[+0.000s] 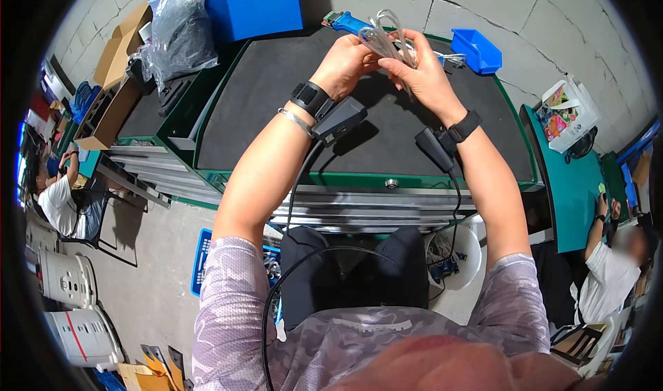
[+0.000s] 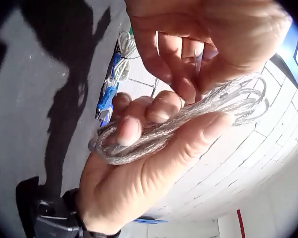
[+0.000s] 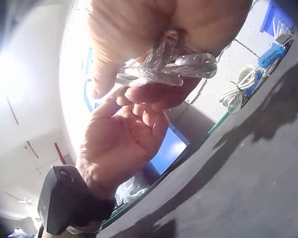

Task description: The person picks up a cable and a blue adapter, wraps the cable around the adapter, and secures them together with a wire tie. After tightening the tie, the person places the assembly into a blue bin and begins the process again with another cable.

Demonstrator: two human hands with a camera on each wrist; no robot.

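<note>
A clear-sheathed, silvery cable point(image 1: 378, 40) point(image 2: 159, 130) point(image 3: 154, 72) is folded into a long looped bundle above the mat. My right hand point(image 1: 427, 77) point(image 2: 139, 173) point(image 3: 164, 25) grips it, with the thumb along one side and the fingers curled round the other. From the left, my left hand point(image 1: 343, 66) point(image 2: 208, 39) point(image 3: 121, 144) meets the bundle, its thumb and bent fingertips pinching at the cable's middle. A small pale strand shows between the left fingers in the left wrist view; what it is, I cannot tell.
Behind the hands on the dark mat point(image 1: 276, 108) lie a blue connector piece point(image 1: 347, 23) and white coiled cables point(image 3: 238, 89). A blue bin point(image 1: 476, 51) stands at the back right, a plastic bag point(image 1: 183, 35) at the left. People sit at both sides.
</note>
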